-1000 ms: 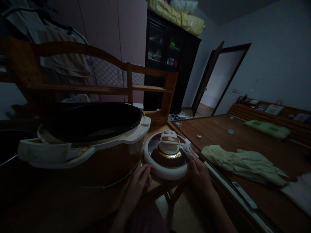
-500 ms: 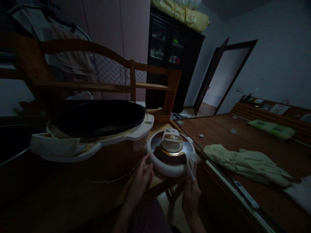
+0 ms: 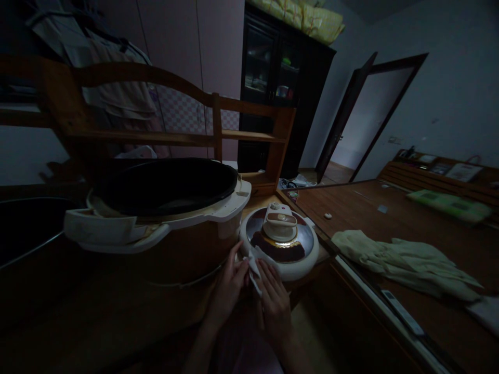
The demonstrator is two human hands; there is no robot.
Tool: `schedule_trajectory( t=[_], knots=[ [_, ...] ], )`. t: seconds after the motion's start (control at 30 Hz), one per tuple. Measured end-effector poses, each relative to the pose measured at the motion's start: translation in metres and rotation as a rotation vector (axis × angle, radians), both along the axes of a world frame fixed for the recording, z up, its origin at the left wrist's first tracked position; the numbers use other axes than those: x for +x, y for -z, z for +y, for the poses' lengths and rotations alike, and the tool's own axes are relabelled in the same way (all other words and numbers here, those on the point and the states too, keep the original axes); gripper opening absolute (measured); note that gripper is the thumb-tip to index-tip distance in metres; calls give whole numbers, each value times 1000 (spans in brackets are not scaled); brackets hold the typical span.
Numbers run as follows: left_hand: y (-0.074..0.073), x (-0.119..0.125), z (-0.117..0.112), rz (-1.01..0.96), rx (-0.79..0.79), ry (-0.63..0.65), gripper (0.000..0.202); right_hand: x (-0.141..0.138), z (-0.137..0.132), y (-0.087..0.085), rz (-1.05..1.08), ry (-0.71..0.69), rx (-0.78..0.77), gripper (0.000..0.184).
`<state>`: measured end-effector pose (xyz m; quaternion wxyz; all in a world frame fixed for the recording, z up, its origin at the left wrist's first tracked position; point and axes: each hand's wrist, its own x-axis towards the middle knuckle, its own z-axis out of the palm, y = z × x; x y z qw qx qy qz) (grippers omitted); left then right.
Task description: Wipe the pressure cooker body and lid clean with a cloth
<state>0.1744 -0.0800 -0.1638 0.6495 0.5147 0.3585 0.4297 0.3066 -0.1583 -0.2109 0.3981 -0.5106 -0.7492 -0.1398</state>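
Observation:
A round pressure cooker lid (image 3: 279,263) with a white rim, a shiny brown and silver top and a beige handle lies on the wooden table. My right hand (image 3: 276,301) presses a crumpled white tissue (image 3: 254,266) against the near left of the rim, fingers closed over it. At the rim's left side is my left hand (image 3: 229,285), its index finger stretched out and its thumb apart, close to the tissue. Left of the lid stands the large cooker body (image 3: 202,234), uncovered, with a black inner pot (image 3: 171,184) and white side handles.
Behind the cooker rises a wooden shelf frame (image 3: 156,137). Another dark vessel (image 3: 27,228) sits at the far left. To the right is a brown bed surface (image 3: 351,208) with a pale green cloth (image 3: 393,259); a white remote control (image 3: 401,311) lies on its near edge.
My right hand and the tissue have moved left along the lid's rim, from its right side to its near left. My left hand now has its thumb close to the tissue.

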Motion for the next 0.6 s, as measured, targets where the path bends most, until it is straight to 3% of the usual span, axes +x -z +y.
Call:
schedule_trajectory(
  t=[0.33, 0.6],
  knots=[
    [-2, -1, -1, 59, 48, 1, 70, 34, -5, -30, -168, -259, -174, 65],
    [-3, -2, -2, 85, 46, 25, 69, 48, -11, -42, -202, -304, -185, 67]
  ],
)
